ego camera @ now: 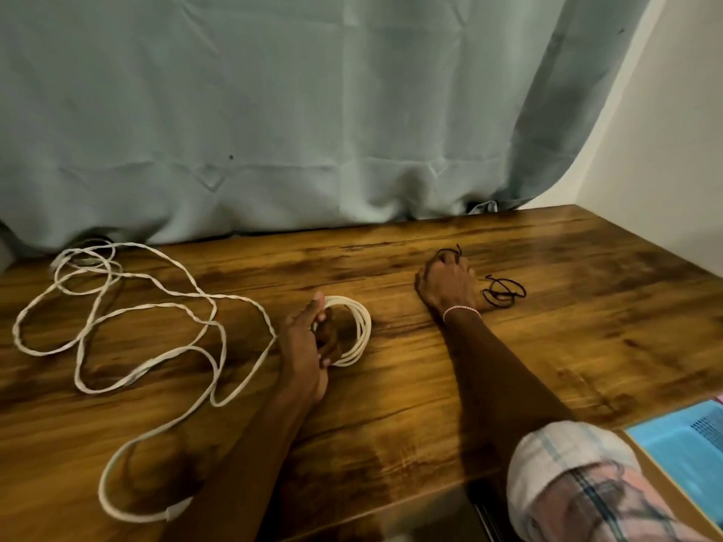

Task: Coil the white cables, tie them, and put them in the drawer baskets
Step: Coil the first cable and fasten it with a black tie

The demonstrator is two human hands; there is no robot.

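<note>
Nearest of all, a rolled sleeve (567,475) is seen at the bottom right, beside a blue basket (680,440). From it the right grip (448,283) is stretched forward, its fingers curled down onto a black tie (450,253), which appears to be pinched off the counter (391,404), presumably so that the coil can be bound. A second tie (502,293) lies just beside the wrist. The coil (358,330) is held by the left grip (309,338), fingers hooked through its loops, so that the turns cannot spring apart. Leftward, the rest of the cable (156,307) is spread loose, uncoiled, towards the curtain (274,111).
</note>
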